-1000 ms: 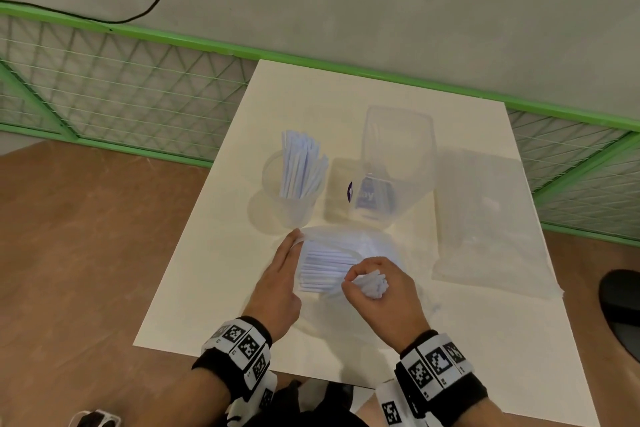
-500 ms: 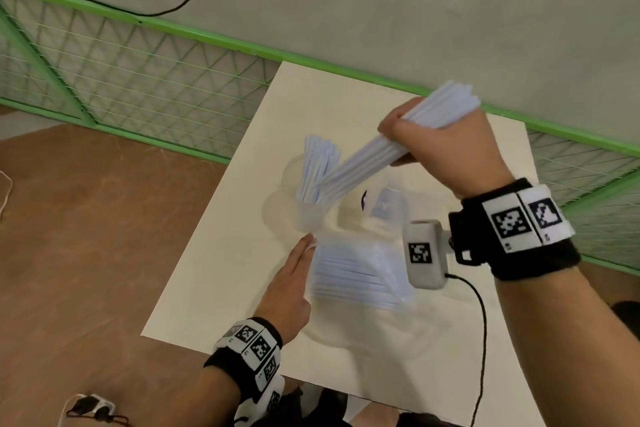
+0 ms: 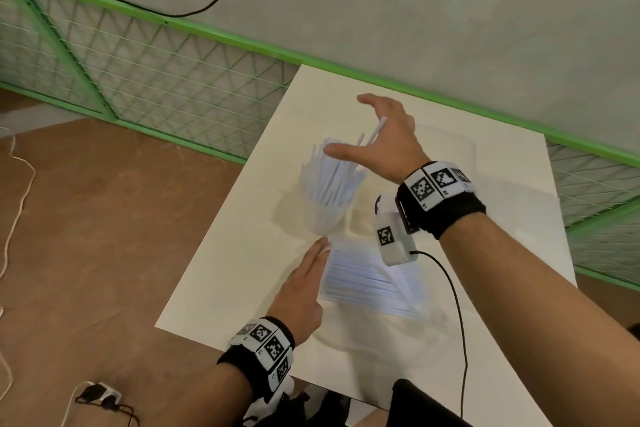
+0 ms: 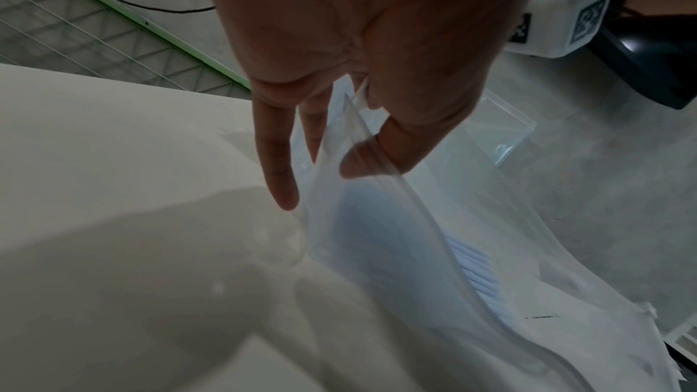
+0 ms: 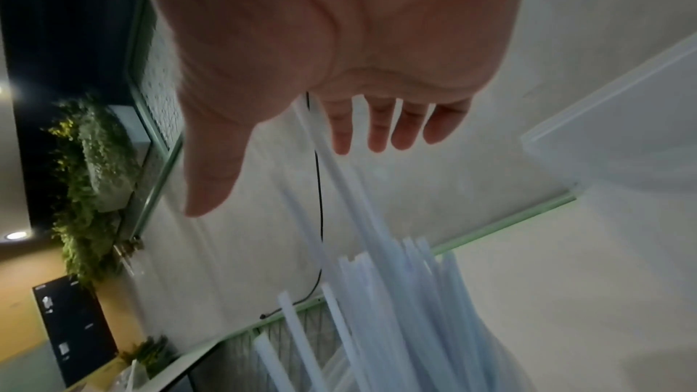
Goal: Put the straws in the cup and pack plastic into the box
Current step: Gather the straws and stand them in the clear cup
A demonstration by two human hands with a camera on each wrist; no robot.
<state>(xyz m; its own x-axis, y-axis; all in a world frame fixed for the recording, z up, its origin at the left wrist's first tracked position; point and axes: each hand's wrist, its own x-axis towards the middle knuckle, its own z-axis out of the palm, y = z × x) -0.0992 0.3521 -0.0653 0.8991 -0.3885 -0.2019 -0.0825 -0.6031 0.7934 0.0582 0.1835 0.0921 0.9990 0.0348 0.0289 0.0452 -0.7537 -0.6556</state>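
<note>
We judge the job to be partly done, with a fair share left. Our right hand (image 3: pixel 384 140) hovers spread wide over the cup (image 3: pixel 323 208), fingers straight and apart; a straw or two stands close against the palm in the head view, but the right wrist view shows nothing gripped. The cup stands upright on the tabletop (image 3: pixel 242 253) and already carries a good bunch of straws (image 3: pixel 337 177), their tops fanning out unevenly above the rim. Our left hand (image 3: pixel 301 291) rests at the near left edge of the plastic bag (image 3: pixel 377 295), and the left wrist view shows thumb and a finger pinching the lip of the bag's mouth, while the other fingers (image 4: pixel 277 166) hang straight toward the tabletop. Inside that bag a layer of straws still lies flat, so more loads have to go across before the first half of the task is finished. The box (image 3: pixel 446 152) stands clear-walled behind our right hand, just beyond the cup, and we cannot tell from these views whether anything lies in it. As we read it, none of the plastic is packed: the bag in hand is still holding straws. What remains, then, is emptying the bag into the cup, then folding the plastic and putting it into the box.
</note>
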